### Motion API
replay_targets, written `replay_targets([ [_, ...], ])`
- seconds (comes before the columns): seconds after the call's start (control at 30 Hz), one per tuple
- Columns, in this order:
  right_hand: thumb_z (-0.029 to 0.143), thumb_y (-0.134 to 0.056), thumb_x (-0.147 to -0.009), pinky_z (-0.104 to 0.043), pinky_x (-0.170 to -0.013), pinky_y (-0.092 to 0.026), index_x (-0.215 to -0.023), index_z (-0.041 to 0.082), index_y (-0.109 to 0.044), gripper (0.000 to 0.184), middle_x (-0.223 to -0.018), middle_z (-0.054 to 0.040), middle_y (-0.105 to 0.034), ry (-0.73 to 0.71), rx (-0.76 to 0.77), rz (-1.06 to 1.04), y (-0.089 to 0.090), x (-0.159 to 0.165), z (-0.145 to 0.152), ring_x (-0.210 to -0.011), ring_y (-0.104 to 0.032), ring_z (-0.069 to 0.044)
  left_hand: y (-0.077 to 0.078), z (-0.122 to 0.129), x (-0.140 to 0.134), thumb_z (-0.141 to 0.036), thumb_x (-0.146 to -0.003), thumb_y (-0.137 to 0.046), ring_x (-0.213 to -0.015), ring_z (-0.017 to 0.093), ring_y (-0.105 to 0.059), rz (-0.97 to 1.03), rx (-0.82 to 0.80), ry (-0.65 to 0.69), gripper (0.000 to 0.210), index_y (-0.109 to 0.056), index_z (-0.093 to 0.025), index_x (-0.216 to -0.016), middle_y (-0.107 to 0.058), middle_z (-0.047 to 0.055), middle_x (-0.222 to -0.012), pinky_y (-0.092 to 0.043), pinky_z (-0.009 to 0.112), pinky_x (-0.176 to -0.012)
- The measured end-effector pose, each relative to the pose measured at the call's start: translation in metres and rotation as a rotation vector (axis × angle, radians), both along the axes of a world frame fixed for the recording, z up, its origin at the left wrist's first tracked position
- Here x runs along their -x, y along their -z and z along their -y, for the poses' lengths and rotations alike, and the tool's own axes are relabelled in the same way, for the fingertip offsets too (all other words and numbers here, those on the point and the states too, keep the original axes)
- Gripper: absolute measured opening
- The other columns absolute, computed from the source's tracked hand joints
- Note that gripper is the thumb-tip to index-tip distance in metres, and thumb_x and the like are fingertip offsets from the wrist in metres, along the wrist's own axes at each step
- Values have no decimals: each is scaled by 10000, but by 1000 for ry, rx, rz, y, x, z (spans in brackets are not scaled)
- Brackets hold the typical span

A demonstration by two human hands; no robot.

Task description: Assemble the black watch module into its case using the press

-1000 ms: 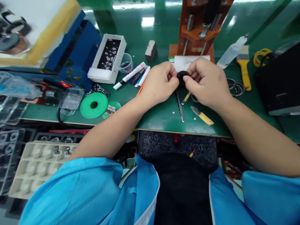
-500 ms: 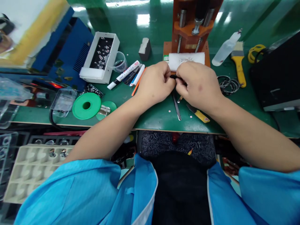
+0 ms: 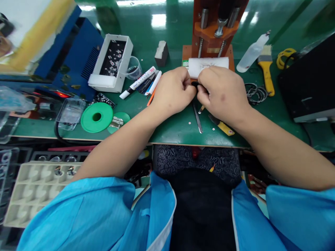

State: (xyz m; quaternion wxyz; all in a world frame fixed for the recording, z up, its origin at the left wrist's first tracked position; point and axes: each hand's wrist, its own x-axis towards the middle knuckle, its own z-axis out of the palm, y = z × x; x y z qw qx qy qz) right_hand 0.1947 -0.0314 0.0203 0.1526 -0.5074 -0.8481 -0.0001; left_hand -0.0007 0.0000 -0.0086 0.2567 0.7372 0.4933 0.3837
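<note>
A small black piece (image 3: 195, 84) shows between my two closed hands, mostly covered by the fingers; its kind cannot be made out. My left hand (image 3: 173, 91) pinches it from the left. From the right, my right hand (image 3: 222, 92) grips it too, knuckles up. Just behind the hands lies a white foam roll (image 3: 193, 68) at the foot of an orange press (image 3: 216, 43). Below them on the green bench are metal tweezers (image 3: 198, 120), a small metal-tipped tool (image 3: 201, 109) partly under the right hand, and a yellow-handled knife (image 3: 225, 129).
Left of the hands lie several pens and a marker (image 3: 138, 82), a clear cup (image 3: 133, 68), a white box of small parts (image 3: 125, 52) and a green spool (image 3: 96, 117). At right are a bottle (image 3: 252, 54), a brush (image 3: 267, 69) and a wire coil (image 3: 255, 94).
The fingers of my right hand have shifted very slightly around the black piece. Both hands otherwise keep their place, and the bench things lie as before.
</note>
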Motion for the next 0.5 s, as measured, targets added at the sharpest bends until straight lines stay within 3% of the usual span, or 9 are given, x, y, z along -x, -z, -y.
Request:
replay_targets([
  [0.27, 269, -609, -1093, -446, -914, -525, -1036, 270, -655, 74, -1096, -116, -746, 16, -13, -144, 5, -9, -9, -1124, -701, -363, -3, -1, 1, -204, -870, -729, -760, 216, -604, 22, 5, 25, 288, -496, -240, -704, -502, 13, -688, -586, 445, -872],
  [0.5, 316, -813, -1053, -388, -762, -525, -871, 282, -553, 319, -793, -14, -624, 43, 152, -725, 8, -19, -23, -781, -598, -223, -6, -1, 3, -285, -987, -643, -752, 199, -577, 127, 59, 16, 314, -485, -243, -719, -472, 10, -680, -548, 405, -786],
])
